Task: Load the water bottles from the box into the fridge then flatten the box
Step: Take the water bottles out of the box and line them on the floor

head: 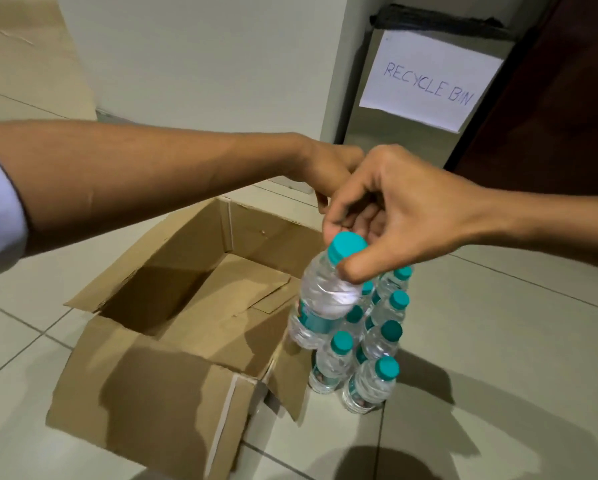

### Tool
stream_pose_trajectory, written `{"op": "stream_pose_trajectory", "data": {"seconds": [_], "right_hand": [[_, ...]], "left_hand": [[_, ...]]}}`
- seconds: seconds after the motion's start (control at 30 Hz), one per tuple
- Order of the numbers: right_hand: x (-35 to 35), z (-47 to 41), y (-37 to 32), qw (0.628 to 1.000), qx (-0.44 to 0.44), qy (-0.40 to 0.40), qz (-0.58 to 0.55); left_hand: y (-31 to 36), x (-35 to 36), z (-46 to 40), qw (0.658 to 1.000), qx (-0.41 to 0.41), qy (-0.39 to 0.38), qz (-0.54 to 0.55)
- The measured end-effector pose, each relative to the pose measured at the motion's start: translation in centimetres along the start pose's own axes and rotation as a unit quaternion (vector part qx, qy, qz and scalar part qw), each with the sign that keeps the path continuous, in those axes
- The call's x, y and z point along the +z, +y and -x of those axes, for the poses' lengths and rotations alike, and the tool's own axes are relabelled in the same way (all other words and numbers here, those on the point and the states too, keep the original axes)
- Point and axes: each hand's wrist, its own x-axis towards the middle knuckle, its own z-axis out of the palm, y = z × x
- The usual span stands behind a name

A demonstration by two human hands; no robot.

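An open brown cardboard box (173, 386) stands on the tiled floor with its flaps spread and no bottles visible inside. Several clear water bottles with teal caps (377, 341) stand on the floor against the box's right side. My right hand (394, 216) pinches one water bottle (325, 299) just under its teal cap and holds it tilted above the group. My left hand (332, 168) reaches across from the left, over the box's far corner. The right hand hides most of its fingers, and what they touch is not visible.
A metal bin (366, 133) with a paper sign reading RECYCLE BIN (429, 81) stands at the back right, beside a dark brown door (550, 98). A white panel (204, 64) rises behind the box. More cardboard (20, 53) leans at the top left.
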Motion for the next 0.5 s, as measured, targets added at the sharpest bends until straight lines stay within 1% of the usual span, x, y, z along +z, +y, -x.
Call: {"op": "stream_pose_trajectory", "data": {"seconds": [0.13, 0.23, 0.4, 0.5], "right_hand": [[1.0, 3.4, 0.3, 0.996, 0.023, -0.086, -0.022], [3.6, 5.1, 1.5, 0.988, 0.019, -0.151, 0.014], [7.8, 6.8, 3.9, 0.976, -0.014, -0.187, 0.108], [9.2, 6.8, 5.3, 0.971, -0.009, -0.193, 0.138]], "left_hand": [[1.6, 1.6, -2.6, 0.999, -0.017, -0.002, 0.043], [3.6, 2.4, -3.9, 0.998, 0.002, -0.039, 0.049], [5.8, 2.8, -5.1, 0.996, 0.031, -0.063, 0.063], [5.6, 3.0, -5.8, 0.996, 0.039, -0.053, 0.054]]}}
